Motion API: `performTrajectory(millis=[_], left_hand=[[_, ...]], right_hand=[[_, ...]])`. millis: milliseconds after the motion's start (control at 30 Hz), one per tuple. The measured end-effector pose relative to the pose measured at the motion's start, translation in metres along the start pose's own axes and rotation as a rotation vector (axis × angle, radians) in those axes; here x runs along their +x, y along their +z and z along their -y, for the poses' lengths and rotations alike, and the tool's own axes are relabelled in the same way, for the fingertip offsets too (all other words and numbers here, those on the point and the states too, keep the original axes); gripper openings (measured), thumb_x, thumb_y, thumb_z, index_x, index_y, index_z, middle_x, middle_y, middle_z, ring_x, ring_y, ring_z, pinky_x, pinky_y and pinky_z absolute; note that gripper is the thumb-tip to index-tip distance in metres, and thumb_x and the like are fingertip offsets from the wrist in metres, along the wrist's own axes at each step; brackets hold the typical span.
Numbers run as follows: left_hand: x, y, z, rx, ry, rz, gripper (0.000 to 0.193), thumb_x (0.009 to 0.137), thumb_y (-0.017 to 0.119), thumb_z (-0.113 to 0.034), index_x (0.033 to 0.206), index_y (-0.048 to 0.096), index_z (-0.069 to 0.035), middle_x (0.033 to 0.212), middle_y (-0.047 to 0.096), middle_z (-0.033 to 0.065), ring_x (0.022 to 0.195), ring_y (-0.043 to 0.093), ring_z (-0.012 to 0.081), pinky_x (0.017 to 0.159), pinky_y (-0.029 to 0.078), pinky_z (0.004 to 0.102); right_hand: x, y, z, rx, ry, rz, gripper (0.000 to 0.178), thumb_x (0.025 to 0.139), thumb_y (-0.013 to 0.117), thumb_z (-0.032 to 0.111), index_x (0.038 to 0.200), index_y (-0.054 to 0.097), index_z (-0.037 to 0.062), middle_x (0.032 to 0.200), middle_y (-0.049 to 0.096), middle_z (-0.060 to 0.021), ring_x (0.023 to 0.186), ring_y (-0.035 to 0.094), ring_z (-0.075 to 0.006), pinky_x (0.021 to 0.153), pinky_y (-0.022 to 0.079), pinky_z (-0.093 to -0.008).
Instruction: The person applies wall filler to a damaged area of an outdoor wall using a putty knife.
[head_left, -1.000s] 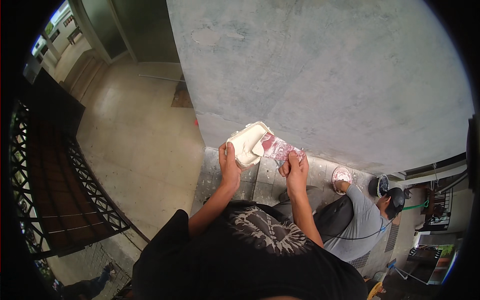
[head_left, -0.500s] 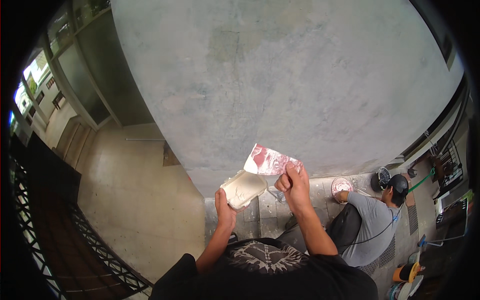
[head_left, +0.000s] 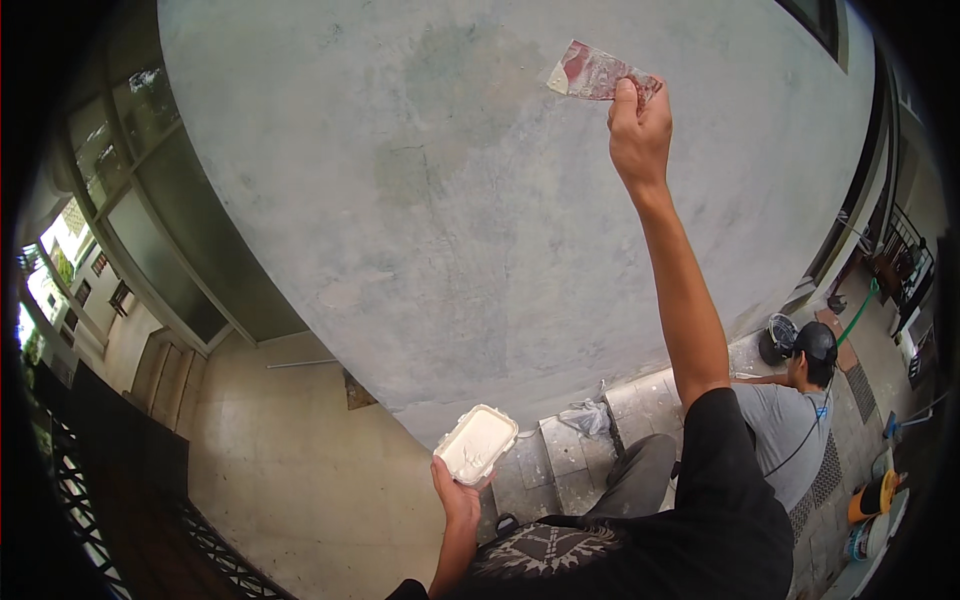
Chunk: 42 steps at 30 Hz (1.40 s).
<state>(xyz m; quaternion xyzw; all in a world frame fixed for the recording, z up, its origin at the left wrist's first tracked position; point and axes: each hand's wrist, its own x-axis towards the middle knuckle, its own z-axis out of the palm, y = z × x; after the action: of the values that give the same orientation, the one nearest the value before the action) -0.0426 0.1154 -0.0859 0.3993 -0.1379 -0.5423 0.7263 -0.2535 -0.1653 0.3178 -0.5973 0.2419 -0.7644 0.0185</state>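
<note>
My left hand (head_left: 459,497) is closed around a small pale rectangular tub (head_left: 510,427), holding it from below at waist height. Smooth off-white putty (head_left: 479,442) fills it. High up in front of me, my right hand (head_left: 642,128) pinches a flat reddish putty scraper (head_left: 592,76) between thumb and fingers. White smears cover much of the blade, and a dab of putty sits at its left edge. That edge is at the grey patchy wall (head_left: 430,270); I cannot tell whether it touches.
At the right a co-worker in a grey shirt (head_left: 775,425) crouches close to my right arm. Beyond are a black bucket (head_left: 775,345) and a green hose (head_left: 856,318). A crumpled plastic bag (head_left: 586,418) lies at the wall's foot. Paint tubs (head_left: 872,497) stand lower right.
My right hand has risen with the scraper from beside the tub to high at the wall. The tub in my left hand is lower in the picture.
</note>
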Motion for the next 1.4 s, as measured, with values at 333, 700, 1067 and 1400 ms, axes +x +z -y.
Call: performTrajectory(millis=[333,700,1067,1400], left_hand=[[-0.002,-0.005,0.001,0.047,0.050,-0.071,0.070,0.094,0.034,-0.065,0.140,0.041,-0.012,0.134,0.055,0.0098,0.113,0.061,0.0284,0.077,0.058,0.0491],[-0.004,0.006,-0.001,0.000,0.069,-0.086,0.072,0.094,0.035,-0.065,0.140,0.040,-0.010,0.132,0.056,0.0110,0.110,0.063,0.0272,0.072,0.060,0.0439],[-0.005,0.001,0.001,-0.022,0.061,-0.104,0.069,0.095,0.035,-0.063,0.140,0.040,-0.010,0.134,0.055,0.0108,0.110,0.063,0.0274,0.073,0.060,0.0455],[-0.007,0.000,-0.007,-0.022,0.061,-0.133,0.065,0.096,0.037,-0.060,0.139,0.038,-0.011,0.137,0.051,0.0118,0.115,0.059,0.0300,0.077,0.057,0.0529]], right_hand=[[0.025,0.007,-0.010,-0.277,-0.163,0.124,0.015,0.097,0.048,0.013,0.101,0.048,-0.0015,0.061,0.058,-0.0165,0.052,0.060,-0.0317,0.051,0.046,-0.0380],[0.011,0.022,-0.036,-0.655,-0.868,0.205,0.004,0.090,0.053,0.005,0.093,0.050,0.0063,0.053,0.051,-0.0061,0.045,0.052,-0.0230,0.045,0.039,-0.0347],[-0.057,0.027,-0.094,-1.003,-0.834,0.474,0.047,0.080,0.055,0.004,0.125,0.054,-0.0073,0.071,0.053,-0.0043,0.064,0.053,-0.0172,0.060,0.041,-0.0303],[-0.074,-0.007,-0.055,-0.878,-0.684,0.512,0.044,0.080,0.056,0.000,0.124,0.055,-0.0050,0.076,0.055,-0.0064,0.065,0.053,-0.0196,0.062,0.041,-0.0312]])
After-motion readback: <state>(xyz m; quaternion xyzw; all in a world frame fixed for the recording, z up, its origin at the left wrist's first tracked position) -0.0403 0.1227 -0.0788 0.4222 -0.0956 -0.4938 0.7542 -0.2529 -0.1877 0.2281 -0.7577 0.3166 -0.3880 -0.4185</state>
